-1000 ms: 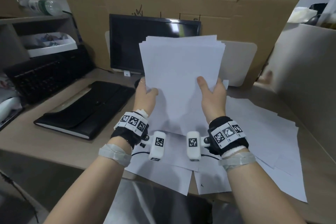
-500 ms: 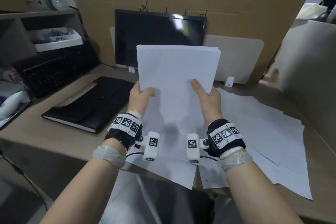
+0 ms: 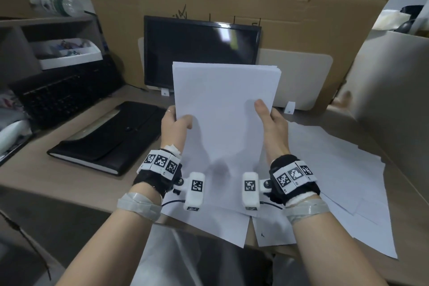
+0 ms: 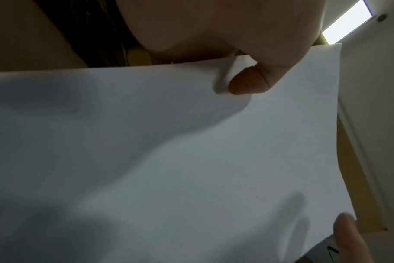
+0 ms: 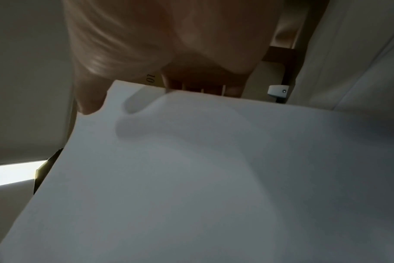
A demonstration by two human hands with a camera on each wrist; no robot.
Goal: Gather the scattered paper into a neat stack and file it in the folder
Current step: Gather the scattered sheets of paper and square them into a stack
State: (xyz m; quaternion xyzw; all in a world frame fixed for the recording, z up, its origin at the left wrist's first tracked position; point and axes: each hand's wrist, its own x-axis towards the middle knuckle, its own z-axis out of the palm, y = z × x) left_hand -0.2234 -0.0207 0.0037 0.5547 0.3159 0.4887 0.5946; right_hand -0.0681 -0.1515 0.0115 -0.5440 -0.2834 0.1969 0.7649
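Note:
I hold a stack of white paper (image 3: 222, 109) upright above the desk, its lower edge down by my wrists. My left hand (image 3: 176, 123) grips its left side, thumb on the front, and my right hand (image 3: 269, 118) grips its right side the same way. The stack's top edges are nearly flush. Both wrist views are filled by the paper stack (image 4: 169, 160) (image 5: 191, 178) with a thumb pressed on it. More loose sheets (image 3: 336, 169) lie spread on the desk under and to the right of my hands. The black folder (image 3: 111, 137) lies closed on the desk to the left.
A dark monitor (image 3: 199, 53) stands behind the stack. A black keyboard (image 3: 62, 95) leans at the left under a shelf with a white tray (image 3: 67, 53). Cardboard walls close off the back and right. Some sheets hang over the desk's front edge (image 3: 209, 227).
The fanned, uneven top of the stack has closed up into a nearly flush edge. The stack has dropped lower in my hands, toward the desk.

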